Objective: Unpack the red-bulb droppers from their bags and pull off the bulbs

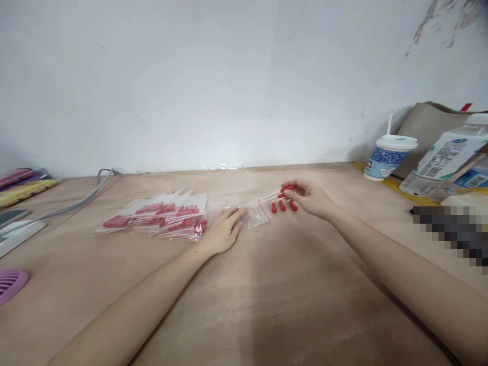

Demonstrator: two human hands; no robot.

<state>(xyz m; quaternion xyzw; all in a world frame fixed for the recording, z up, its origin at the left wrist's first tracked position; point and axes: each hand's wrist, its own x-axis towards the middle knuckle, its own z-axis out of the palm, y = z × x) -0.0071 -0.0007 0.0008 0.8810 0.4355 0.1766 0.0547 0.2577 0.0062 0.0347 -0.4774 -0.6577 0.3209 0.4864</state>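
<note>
Tabletop [282, 295] room nearside of bag [256, 216] edge

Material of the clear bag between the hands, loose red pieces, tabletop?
Clear bag: likely plastic film, glossy, see-through. Red pieces: perhaps rubber or plastic, smooth-looking, solid red; too small to tell. Tabletop: probably wood or wood-look sheet, dull, faint grain.

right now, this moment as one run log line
left hand: palm down by clear plastic zip bag | right hand: holding small red pieces | three short red pieces: on wooden table
</note>
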